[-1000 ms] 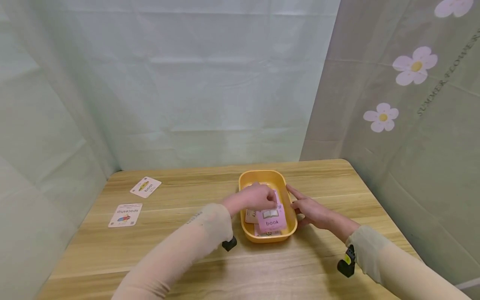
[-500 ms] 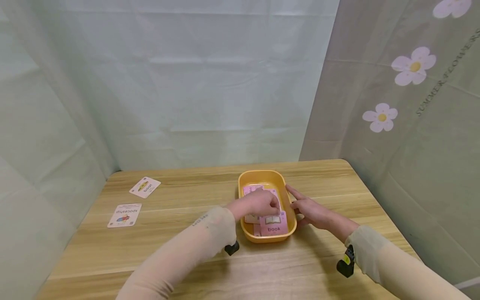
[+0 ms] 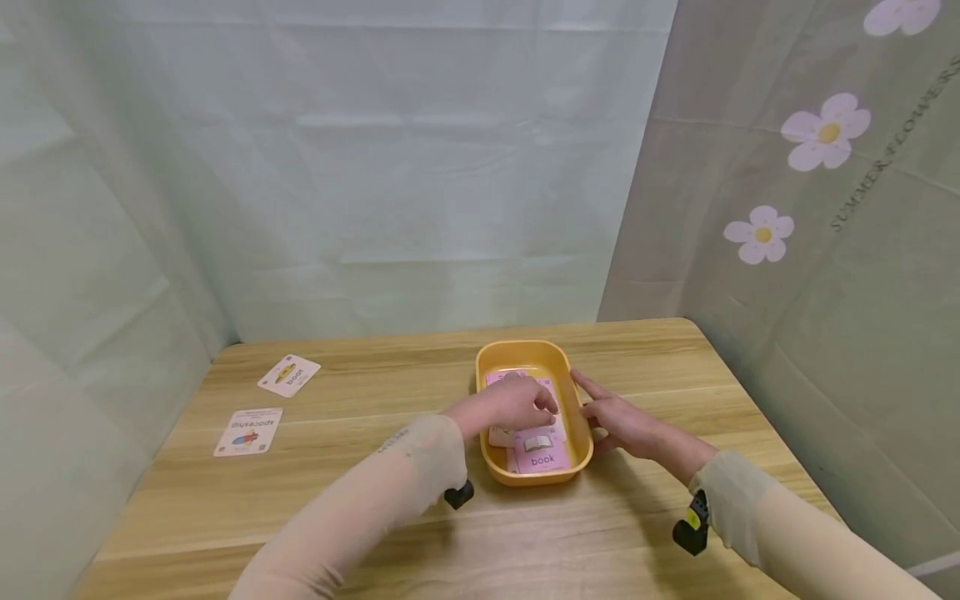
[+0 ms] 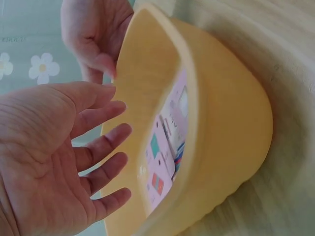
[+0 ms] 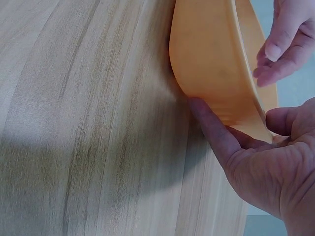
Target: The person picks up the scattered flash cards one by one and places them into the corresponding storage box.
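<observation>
A yellow plastic tray [image 3: 531, 479] on the table holds several pink picture cards. My left hand [image 3: 517, 403] is over it, fingers loosely bent with nothing between them, as the left wrist view shows of the same hand [image 4: 49, 147]. Just below those fingers, the card marked "book" [image 3: 542, 460] lies on other cards in the near end of the tray. At the tray's right side, my right hand [image 3: 628, 425] grips the wall. In the right wrist view, its thumb [image 5: 280, 120] is at the rim and its fingers lie along the outside.
On the left of the wooden table [image 3: 360, 392] lie a card marked "boot" [image 3: 289, 376] and a card marked "spaceship" [image 3: 248, 432]. A pale cloth [image 3: 420, 167] hangs behind the table, and a flowered one [image 3: 817, 250] hangs to the right.
The left hand has let go of the "book" card and its fingers have spread. The card has come down onto the others in the tray. The right hand has stayed put.
</observation>
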The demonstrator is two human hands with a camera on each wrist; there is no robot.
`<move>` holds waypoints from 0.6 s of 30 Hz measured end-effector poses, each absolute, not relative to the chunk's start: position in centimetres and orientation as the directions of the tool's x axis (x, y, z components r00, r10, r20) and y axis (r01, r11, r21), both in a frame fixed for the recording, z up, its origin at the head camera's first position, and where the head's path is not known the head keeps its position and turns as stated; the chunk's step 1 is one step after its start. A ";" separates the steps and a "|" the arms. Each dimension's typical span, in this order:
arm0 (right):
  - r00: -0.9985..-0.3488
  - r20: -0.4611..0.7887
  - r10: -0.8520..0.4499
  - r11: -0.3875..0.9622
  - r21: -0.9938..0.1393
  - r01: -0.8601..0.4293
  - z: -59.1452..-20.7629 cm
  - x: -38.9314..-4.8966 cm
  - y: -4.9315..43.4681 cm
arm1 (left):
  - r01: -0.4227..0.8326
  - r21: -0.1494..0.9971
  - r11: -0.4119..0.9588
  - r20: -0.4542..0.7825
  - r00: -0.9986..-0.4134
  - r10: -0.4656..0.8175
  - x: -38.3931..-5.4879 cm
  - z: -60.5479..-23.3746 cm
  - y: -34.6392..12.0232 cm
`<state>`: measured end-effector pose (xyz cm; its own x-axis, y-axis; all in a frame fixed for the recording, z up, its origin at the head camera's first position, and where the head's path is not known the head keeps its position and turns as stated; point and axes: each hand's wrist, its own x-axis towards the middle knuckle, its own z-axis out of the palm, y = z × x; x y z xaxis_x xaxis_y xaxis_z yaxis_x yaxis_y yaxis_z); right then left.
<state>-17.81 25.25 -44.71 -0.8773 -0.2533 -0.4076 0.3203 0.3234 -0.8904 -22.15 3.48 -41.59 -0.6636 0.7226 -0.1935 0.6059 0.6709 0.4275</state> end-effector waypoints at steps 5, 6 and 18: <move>-0.877 -0.405 -0.258 0.319 -0.893 0.318 -44.6 -17.8 25.2 | 0.595 0.435 0.676 -0.168 -0.683 0.710 -22.5 -41.0 2.8; -0.876 -0.405 -0.260 0.318 -0.893 0.319 -44.6 -17.8 25.2 | 0.592 0.446 0.671 -0.162 -0.684 0.711 -22.5 -40.9 2.7; -0.873 -0.408 -0.267 0.316 -0.893 0.321 -44.6 -17.6 25.2 | 0.569 0.509 0.646 -0.047 -0.731 0.681 -22.4 -39.2 2.0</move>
